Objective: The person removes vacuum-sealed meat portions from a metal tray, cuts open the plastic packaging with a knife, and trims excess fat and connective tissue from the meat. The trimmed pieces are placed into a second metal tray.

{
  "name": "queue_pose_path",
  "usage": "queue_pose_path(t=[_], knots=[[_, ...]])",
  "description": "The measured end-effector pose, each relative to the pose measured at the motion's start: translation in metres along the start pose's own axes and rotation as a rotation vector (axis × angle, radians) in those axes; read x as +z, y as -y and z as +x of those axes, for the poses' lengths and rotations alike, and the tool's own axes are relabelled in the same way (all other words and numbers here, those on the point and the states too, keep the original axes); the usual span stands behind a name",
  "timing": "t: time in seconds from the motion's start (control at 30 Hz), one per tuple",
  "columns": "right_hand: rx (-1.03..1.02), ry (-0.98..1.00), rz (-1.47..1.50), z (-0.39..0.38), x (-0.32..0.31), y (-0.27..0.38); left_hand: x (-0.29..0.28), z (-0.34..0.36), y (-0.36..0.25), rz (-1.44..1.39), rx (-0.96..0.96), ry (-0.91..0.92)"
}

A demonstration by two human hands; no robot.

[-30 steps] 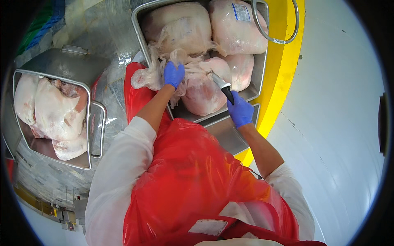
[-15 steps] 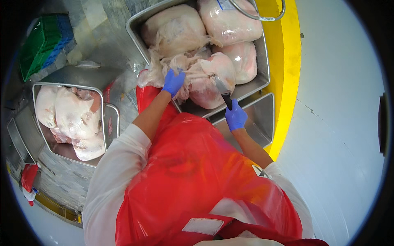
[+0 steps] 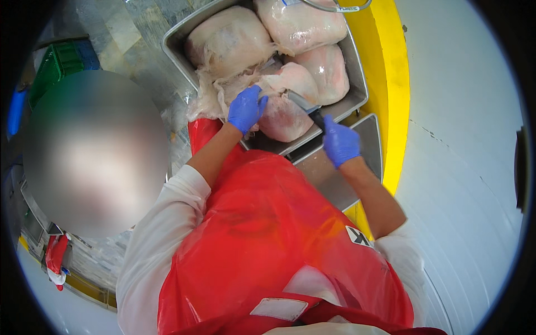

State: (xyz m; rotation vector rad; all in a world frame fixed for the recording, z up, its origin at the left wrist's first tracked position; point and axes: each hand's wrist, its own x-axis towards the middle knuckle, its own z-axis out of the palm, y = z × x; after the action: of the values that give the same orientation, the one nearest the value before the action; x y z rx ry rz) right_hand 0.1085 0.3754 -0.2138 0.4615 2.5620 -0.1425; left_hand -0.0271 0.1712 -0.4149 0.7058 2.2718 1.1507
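Observation:
My blue-gloved left hand [image 3: 245, 109] is closed on the torn clear plastic wrap [image 3: 230, 88] at the left side of a large pale pink piece of meat [image 3: 286, 118]. In my gloved right hand [image 3: 341, 144] is a knife [image 3: 301, 101] with a black handle. Its blade points to the upper left and lies against the upper part of the meat, between my hands. The meat rests in the near part of a metal bin [image 3: 177, 62]. Behind it sit several large wrapped pieces of meat [image 3: 229, 39].
A second metal container [image 3: 354, 167] stands below the bin's near right corner. A yellow barrier [image 3: 393, 84] runs along the right, beside a pale wall [image 3: 463, 139]. Farther left are a green crate [image 3: 53, 72] and a large blurred patch [image 3: 95, 156] that hides what is there.
My right hand has shifted right with the knife, whose blade now lies flatter on the meat. My left hand has moved slightly right with the plastic wrap. A blur now covers the left-hand bin.

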Motion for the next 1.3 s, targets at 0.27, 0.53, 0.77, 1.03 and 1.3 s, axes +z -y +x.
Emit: queue_pose_path(t=[0.27,0.53,0.77,1.03,1.3], knots=[[-0.046,0.118,-0.190,-0.022,-0.136,0.004,-0.004,-0.007,-0.007,0.010,-0.075,0.191],[-0.275,0.202,-0.167,0.030,-0.140,0.052,-0.006,-0.036,-0.003,-0.104,-0.011,0.151],[-0.510,0.295,-0.467,0.105,-0.167,0.166,-0.007,-0.044,0.005,-0.156,-0.020,0.102],[-0.270,0.255,-0.324,0.067,0.005,0.098,-0.018,-0.057,0.014,-0.257,-0.045,0.118],[-0.005,0.081,-0.155,0.022,0.050,0.014,-0.004,-0.048,-0.003,-0.303,0.106,0.135]])
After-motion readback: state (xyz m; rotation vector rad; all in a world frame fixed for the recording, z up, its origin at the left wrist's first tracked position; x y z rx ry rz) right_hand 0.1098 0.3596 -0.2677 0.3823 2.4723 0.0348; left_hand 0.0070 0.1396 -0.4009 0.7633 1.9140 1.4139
